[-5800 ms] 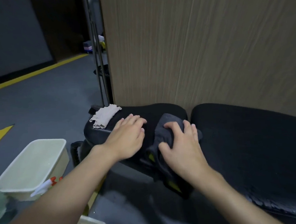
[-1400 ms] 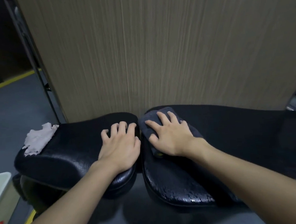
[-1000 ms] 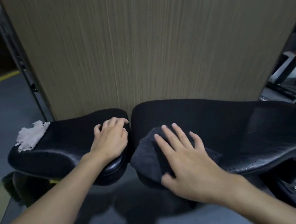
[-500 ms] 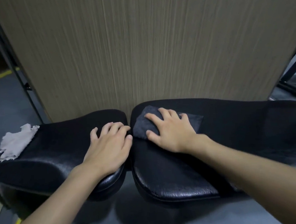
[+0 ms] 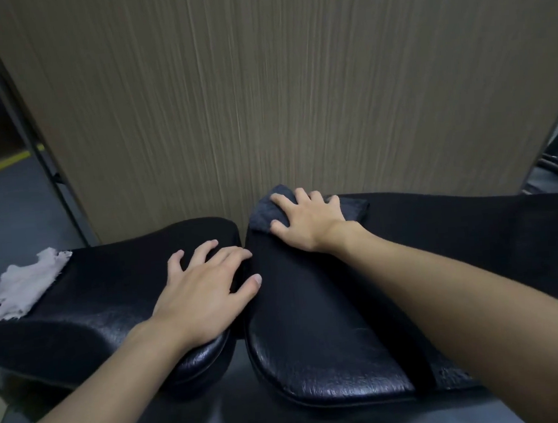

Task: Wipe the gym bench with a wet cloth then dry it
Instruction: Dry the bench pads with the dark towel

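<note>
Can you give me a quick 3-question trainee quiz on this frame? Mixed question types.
1. True or false: the right hand presses the dark cloth flat on the long pad, near the wood panel.
2. Multiple choice: where does the pale rag lie?
A. under the left hand
B. on the far left end of the short pad, touched by neither hand
C. on the floor
3. Fill in: the left hand rests ____ on the short pad, with nothing in its grip.

Key: 1 true; 2 B; 3 flat, fingers spread.
</note>
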The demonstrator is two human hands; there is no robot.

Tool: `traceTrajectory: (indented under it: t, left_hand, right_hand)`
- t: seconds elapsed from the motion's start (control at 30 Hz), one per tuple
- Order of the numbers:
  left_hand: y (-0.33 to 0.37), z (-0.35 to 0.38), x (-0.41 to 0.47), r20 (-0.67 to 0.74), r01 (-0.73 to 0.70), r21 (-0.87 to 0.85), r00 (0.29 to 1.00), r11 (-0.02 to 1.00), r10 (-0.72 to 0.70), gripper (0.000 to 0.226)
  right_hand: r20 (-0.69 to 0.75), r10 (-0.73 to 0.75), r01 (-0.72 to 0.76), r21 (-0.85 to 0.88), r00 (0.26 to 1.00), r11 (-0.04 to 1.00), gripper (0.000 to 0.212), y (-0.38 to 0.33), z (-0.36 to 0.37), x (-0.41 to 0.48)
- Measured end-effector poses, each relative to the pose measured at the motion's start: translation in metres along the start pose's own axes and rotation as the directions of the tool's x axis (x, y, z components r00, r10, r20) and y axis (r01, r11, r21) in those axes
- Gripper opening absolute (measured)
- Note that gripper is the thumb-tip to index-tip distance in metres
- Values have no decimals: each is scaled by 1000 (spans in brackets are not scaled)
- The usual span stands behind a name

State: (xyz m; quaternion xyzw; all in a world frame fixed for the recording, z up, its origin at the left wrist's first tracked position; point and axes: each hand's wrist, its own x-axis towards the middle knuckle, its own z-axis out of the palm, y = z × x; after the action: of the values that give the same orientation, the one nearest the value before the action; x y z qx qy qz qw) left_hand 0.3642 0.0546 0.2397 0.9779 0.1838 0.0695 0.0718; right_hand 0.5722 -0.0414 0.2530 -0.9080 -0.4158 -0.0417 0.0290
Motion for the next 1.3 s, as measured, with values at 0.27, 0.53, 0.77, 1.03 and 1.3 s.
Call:
traceTrajectory:
  t: [0.27,0.53,0.77,1.03,1.3]
  left_hand:
    - [-3,2,0,-20,5,-53,1000,999,-6,43]
    - [11,-8,0,38,43,-143,999,989,-37,42]
    - [26,3,7,-20,18,-146,1000,989,-21,42]
    - [26,8,10,19,11,-6,1000,1000,-11,52]
    - [29,9,11,19,22,35,1000,999,-23,60]
  right_hand:
    - [-70,-219,221,22,973,975,67,-13,-11,-153]
    - [38,-273,265,143,961,954,70,-14,-37,-232]
    - [-65,-244,246,15,968,969,66,-11,-14,-193]
    - [-48,-107,108,4,993,994,69,25,-5,-78]
    - [0,27,-27,3,1000,1000,64,52,2,27]
